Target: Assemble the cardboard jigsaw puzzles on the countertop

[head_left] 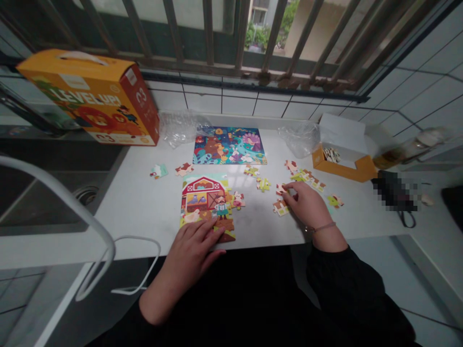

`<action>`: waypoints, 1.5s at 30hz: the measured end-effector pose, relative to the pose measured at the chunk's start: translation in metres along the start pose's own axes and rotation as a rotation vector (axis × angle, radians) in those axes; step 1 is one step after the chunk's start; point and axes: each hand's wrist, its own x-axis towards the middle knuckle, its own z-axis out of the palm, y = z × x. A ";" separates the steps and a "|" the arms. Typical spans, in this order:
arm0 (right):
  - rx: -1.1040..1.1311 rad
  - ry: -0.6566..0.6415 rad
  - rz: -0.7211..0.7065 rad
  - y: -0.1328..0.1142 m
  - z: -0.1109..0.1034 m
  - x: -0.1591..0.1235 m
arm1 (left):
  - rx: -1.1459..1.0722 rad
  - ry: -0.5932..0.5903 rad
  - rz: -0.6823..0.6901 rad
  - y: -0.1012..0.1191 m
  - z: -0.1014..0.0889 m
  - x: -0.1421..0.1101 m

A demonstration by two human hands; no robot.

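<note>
A partly joined farm jigsaw puzzle (202, 200) with a red barn lies near the counter's front edge. Across its lower left part rests my left hand (193, 246), open, fingers stretched out flat. My right hand (306, 202) is at the loose pieces to the right, thumb and fingers closed on a brown-and-white puzzle piece (279, 189), partly hidden by the fingertips. Just below it lies another brown-and-white piece (280, 207). Between puzzle and right hand are a yellow-green piece (264, 184) and a second one (251, 170). A pink animal piece (238, 200) sits at the puzzle's right edge.
Behind the puzzle lies a blue picture sheet (229, 146). An orange carton (94, 99) stands back left beside crumpled clear plastic (183, 129). At right are an open orange box (343, 164), a bottle (408, 149) and several loose pieces (307, 177). A white curved tube (97, 226) crosses the left.
</note>
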 end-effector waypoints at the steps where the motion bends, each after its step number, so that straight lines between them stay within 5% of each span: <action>1: 0.020 0.027 0.002 -0.004 -0.002 -0.002 | -0.007 0.006 -0.011 -0.003 -0.002 0.004; 3: 0.053 0.077 0.016 -0.013 -0.006 -0.006 | 0.003 0.033 -0.104 -0.015 -0.008 0.018; 7: 0.092 0.128 0.012 -0.037 -0.010 -0.016 | 0.201 0.109 -0.574 -0.052 -0.030 0.061; 9: 0.103 0.127 -0.007 -0.048 -0.010 -0.019 | 0.244 0.106 -0.664 -0.072 -0.039 0.083; 17: 0.127 0.157 -0.030 -0.056 -0.007 -0.028 | 0.215 -0.054 -0.796 -0.129 -0.027 0.131; 27: 0.151 0.159 -0.020 -0.055 -0.007 -0.030 | -0.078 0.275 -0.893 -0.159 -0.021 0.123; 31: 0.224 0.143 -0.033 -0.063 -0.009 -0.030 | -0.382 0.477 -0.884 -0.139 -0.027 0.123; 35: 0.440 0.024 0.031 -0.086 -0.007 -0.031 | -1.024 0.554 -0.819 -0.076 -0.019 0.122; 40: 0.811 -0.178 0.149 -0.121 0.007 -0.034 | -1.612 0.280 -0.760 0.012 0.007 0.114; 45: 0.921 -0.105 0.212 -0.130 0.016 -0.032 | -1.464 0.076 -0.615 0.046 0.015 0.106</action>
